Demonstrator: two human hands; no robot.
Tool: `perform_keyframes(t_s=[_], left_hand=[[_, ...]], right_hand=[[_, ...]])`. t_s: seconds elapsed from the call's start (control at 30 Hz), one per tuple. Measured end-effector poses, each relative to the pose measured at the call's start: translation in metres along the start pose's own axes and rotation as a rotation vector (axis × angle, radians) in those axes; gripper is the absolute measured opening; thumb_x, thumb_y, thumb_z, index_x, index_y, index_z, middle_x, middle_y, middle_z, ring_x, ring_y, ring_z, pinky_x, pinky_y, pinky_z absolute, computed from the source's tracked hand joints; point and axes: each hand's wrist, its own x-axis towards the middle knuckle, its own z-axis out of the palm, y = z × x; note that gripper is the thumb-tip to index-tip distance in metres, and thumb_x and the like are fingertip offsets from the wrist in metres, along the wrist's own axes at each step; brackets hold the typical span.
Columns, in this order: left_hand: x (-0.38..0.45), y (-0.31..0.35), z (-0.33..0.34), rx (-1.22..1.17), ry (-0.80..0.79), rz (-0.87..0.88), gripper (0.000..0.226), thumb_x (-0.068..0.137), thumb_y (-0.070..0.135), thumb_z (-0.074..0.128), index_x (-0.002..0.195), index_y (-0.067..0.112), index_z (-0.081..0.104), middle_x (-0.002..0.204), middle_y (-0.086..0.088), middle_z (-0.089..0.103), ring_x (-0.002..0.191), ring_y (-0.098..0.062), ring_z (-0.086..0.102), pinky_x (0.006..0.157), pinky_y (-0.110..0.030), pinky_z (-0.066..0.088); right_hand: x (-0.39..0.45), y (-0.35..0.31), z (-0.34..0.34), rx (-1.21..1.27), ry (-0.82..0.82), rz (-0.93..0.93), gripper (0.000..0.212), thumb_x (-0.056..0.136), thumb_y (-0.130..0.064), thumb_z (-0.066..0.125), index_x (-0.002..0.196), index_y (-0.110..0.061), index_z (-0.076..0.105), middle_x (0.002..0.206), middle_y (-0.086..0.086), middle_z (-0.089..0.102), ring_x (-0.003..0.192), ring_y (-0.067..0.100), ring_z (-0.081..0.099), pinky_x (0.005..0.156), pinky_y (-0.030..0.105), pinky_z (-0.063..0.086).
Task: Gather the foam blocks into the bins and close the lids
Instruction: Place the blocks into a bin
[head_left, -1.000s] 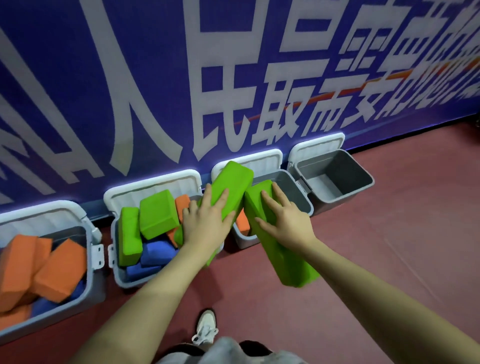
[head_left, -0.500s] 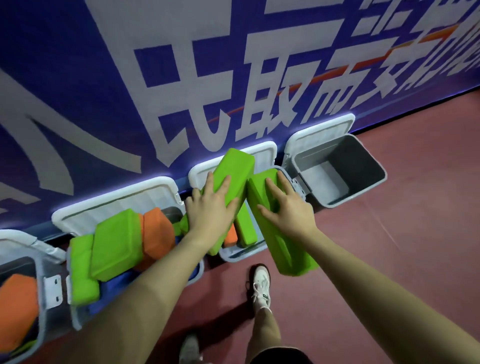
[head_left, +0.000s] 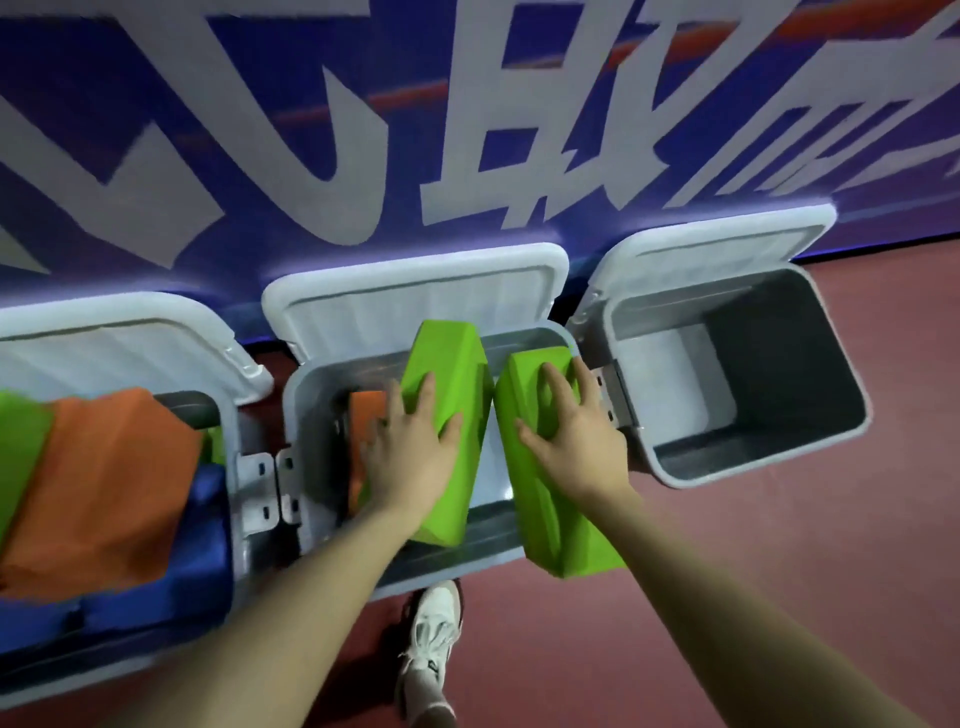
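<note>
We are mid-load at the middle bin (head_left: 332, 415), one green foam block in each hand. Our left hand (head_left: 410, 457) lies over the left green block (head_left: 457, 395), fingers spread across its top face and thumb around its edge; the block tilts into the bin mouth, partly inside. Our right hand (head_left: 576, 436) clasps the right green block (head_left: 540, 514) the same way, fingers splayed over the upper end. That block straddles the bin's right front corner, its lower end hanging out over the red floor (head_left: 779, 571).

Next move, as we judge it: swing the right block inward past the rim and lower both, then release.

Bins: the middle one already holds an orange block (head_left: 366, 415) at its left wall; more may lie beneath, but our hands hide the bottom. The left bin (head_left: 228, 519) is heaped with orange, blue and green blocks above its rim. The right bin (head_left: 810, 364) shows a bare grey interior. All three lids, the middle lid (head_left: 415, 296) among them, stand open against the blue banner (head_left: 311, 130).
</note>
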Motion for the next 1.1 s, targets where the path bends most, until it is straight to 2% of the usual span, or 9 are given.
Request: perform_keyframes(t_s=[0.1, 0.2, 0.37, 0.57, 0.77, 0.9, 1.1], left_hand=[[0.030, -0.003, 0.057, -0.096, -0.001, -0.086, 0.062, 0.096, 0.047, 0.045, 0.151, 0.030, 0.023, 0.157, -0.010, 0.015, 0.136, -0.038, 0.031, 0.108, -0.049, 0.032], [0.051, -0.009, 0.097, -0.194, -0.057, -0.066, 0.060, 0.097, 0.036, 0.048, 0.150, 0.018, 0.028, 0.153, -0.019, 0.024, 0.138, -0.035, 0.029, 0.112, -0.038, 0.027], [0.041, -0.021, 0.093, 0.005, -0.155, 0.098, 0.058, 0.096, 0.035, 0.049, 0.148, 0.016, 0.033, 0.155, -0.017, 0.022, 0.139, -0.036, 0.027, 0.112, -0.042, 0.027], [0.008, -0.027, 0.022, 0.148, -0.128, 0.291, 0.055, 0.098, 0.032, 0.047, 0.147, 0.014, 0.034, 0.157, -0.011, 0.021, 0.140, -0.031, 0.026, 0.113, -0.037, 0.020], [-0.043, -0.039, -0.072, 0.224, -0.090, 0.428, 0.054, 0.099, 0.035, 0.043, 0.149, 0.019, 0.030, 0.158, -0.007, 0.018, 0.141, -0.028, 0.024, 0.113, -0.037, 0.016], [-0.089, -0.054, -0.141, 0.224, -0.033, 0.537, 0.054, 0.097, 0.037, 0.038, 0.148, 0.019, 0.032, 0.157, -0.007, 0.023, 0.142, -0.024, 0.025, 0.112, -0.033, 0.014], [-0.168, -0.071, -0.234, 0.267, -0.041, 0.673, 0.053, 0.100, 0.034, 0.039, 0.150, 0.021, 0.026, 0.159, -0.003, 0.015, 0.143, -0.022, 0.020, 0.112, -0.030, 0.012]], right_hand=[[0.027, 0.028, 0.047, 0.036, -0.023, 0.064, 0.074, 0.088, -0.049, 0.059, 0.149, -0.025, 0.026, 0.159, 0.004, 0.010, 0.136, 0.030, 0.034, 0.089, 0.043, 0.046], [0.042, 0.045, 0.077, 0.123, -0.029, 0.096, 0.067, 0.091, -0.045, 0.057, 0.148, -0.022, 0.030, 0.158, 0.005, 0.016, 0.138, 0.028, 0.031, 0.095, 0.048, 0.045], [0.036, 0.056, 0.080, 0.058, -0.101, 0.092, 0.052, 0.096, -0.037, 0.052, 0.143, -0.019, 0.040, 0.148, 0.006, 0.035, 0.128, 0.030, 0.042, 0.086, 0.043, 0.047], [-0.003, 0.023, 0.047, 0.081, -0.109, 0.048, 0.051, 0.095, -0.035, 0.052, 0.144, -0.022, 0.040, 0.149, 0.003, 0.035, 0.129, 0.028, 0.040, 0.088, 0.043, 0.048], [-0.060, -0.048, -0.001, 0.047, 0.040, -0.005, 0.051, 0.095, -0.035, 0.053, 0.143, -0.021, 0.042, 0.148, 0.004, 0.039, 0.126, 0.030, 0.043, 0.086, 0.041, 0.048], [-0.110, -0.104, -0.037, 0.058, 0.142, -0.011, 0.051, 0.095, -0.035, 0.053, 0.142, -0.020, 0.044, 0.147, 0.005, 0.040, 0.127, 0.030, 0.043, 0.089, 0.040, 0.047], [-0.212, -0.170, -0.087, 0.086, 0.306, 0.044, 0.049, 0.094, -0.033, 0.054, 0.141, -0.019, 0.047, 0.145, 0.003, 0.043, 0.126, 0.029, 0.044, 0.087, 0.037, 0.045]])
